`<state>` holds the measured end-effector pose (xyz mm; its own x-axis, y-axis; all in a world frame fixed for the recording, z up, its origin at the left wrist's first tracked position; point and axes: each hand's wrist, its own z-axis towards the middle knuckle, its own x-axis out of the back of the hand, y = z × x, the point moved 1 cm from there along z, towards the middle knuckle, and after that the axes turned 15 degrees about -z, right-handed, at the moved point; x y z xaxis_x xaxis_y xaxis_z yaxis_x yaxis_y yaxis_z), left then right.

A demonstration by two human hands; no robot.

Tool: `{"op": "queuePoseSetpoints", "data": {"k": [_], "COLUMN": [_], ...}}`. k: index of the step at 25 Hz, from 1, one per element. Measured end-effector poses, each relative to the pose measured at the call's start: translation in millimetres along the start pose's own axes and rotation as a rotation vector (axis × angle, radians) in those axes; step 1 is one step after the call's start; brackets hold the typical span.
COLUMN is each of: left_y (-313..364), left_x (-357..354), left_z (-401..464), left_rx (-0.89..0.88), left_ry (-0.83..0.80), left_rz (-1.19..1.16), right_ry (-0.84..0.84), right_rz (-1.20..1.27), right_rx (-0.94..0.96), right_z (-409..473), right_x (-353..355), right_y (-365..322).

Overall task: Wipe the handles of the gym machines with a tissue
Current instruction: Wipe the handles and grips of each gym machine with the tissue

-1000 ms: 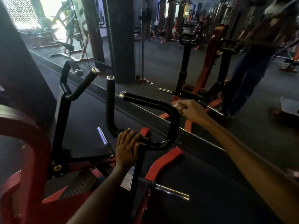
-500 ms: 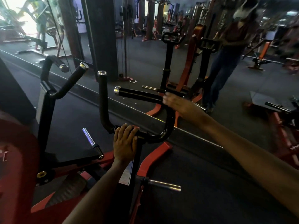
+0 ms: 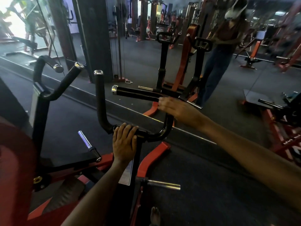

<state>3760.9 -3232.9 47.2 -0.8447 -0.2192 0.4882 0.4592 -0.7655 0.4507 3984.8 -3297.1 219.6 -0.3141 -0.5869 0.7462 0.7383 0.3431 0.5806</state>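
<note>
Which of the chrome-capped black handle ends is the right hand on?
The right hand is on the near-horizontal handle whose chrome cap points left. The other capped handles rise upright or slanted further left, and no hand is on them.

No readable text anywhere. White sticker plate (image 3: 126,176) on the black machine post, lower centre of the frame, is blank or too blurred to read. White lettering on the red frame (image 3: 291,144) at the right edge is smeared, illegible.
</note>
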Motion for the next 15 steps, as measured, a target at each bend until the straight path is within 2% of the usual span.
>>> {"op": "queuePoseSetpoints", "data": {"k": [4,6,8,10,12,15], "left_y": [1,2,2,0,-1,2], "left_x": [2,3,4,3,2,1], "left_z": [2,2,1,-1,-2,1], "left_rx": [0.003,-0.003,-0.008,-0.003,-0.003,-0.006], "left_ry": [-0.01,-0.012,-0.016,-0.026,-0.031,-0.028], "left_rz": [0.001,0.008,0.008,0.003,0.006,0.008], "right_ry": [-0.052,-0.018,0.026,-0.007,-0.015,-0.023], "right_rz": [-0.082,-0.12,-0.088,-0.069,-0.066,-0.124], "right_rx": [0.095,0.127,0.075,0.03,0.09,0.005], "right_z": [67,44,6,-28,-36,-22], "right_x": [-5,-9,-14,-25,-34,-31], "right_y": [6,21,17,-23,-65,-38]}}
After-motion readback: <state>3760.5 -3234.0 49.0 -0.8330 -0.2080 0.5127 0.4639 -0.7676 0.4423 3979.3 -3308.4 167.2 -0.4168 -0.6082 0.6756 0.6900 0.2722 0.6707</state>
